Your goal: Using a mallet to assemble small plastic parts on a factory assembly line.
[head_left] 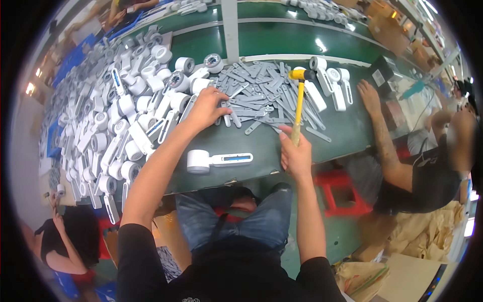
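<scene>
My right hand (296, 153) is closed round the handle of a yellow hammer (299, 103), which stands upright with its head at the top. My left hand (207, 108) reaches to the left edge of a heap of grey plastic strips (251, 90); its curled fingers pinch at a strip there. In front of me on the table lies a white handheld fan (198, 161), its round head to the left. The fan's handle has an open slot showing something blue inside.
A big pile of white fans (136, 133) covers the table's left side. Several more white fans (334, 88) lie right of the strips. A co-worker's arm (385, 143) rests at the right, near a red stool (342, 194). A white post (230, 30) rises behind the heap.
</scene>
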Motion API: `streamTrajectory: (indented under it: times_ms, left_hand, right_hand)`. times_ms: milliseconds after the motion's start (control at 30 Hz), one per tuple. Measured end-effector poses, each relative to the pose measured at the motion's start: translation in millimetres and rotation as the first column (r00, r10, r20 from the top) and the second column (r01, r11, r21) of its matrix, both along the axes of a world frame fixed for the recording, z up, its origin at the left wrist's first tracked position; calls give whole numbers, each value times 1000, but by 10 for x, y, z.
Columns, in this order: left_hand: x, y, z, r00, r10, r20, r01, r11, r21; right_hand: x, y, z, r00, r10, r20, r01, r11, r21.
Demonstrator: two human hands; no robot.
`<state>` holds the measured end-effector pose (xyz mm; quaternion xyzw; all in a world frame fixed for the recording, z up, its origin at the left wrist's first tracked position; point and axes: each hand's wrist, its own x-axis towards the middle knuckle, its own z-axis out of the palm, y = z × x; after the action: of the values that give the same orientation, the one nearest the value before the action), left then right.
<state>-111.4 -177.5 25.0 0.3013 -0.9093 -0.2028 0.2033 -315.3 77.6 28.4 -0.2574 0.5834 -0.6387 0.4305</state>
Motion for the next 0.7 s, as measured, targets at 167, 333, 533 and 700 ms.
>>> streamTrajectory:
  times_ms: [167, 333, 533, 700]
  left_hand:
    - [-12, 98, 147, 985, 166, -40, -154, 965, 212]
    - [355, 558, 704, 888, 341, -308, -118, 817, 564]
    - [545, 1625, 628, 750, 456, -479, 42, 691, 722]
    - [749, 1722, 491, 918, 197, -345, -204, 979, 19]
  right_hand:
    - [-27, 21, -30, 1000, 8, 9, -8, 1000, 2]
    - [-20, 142, 17, 997, 15, 74, -17, 999, 27]
    - [810, 220, 236, 991, 135, 21, -134, 991, -24]
    - [762, 231, 342, 995, 79, -68, -74, 995, 69]
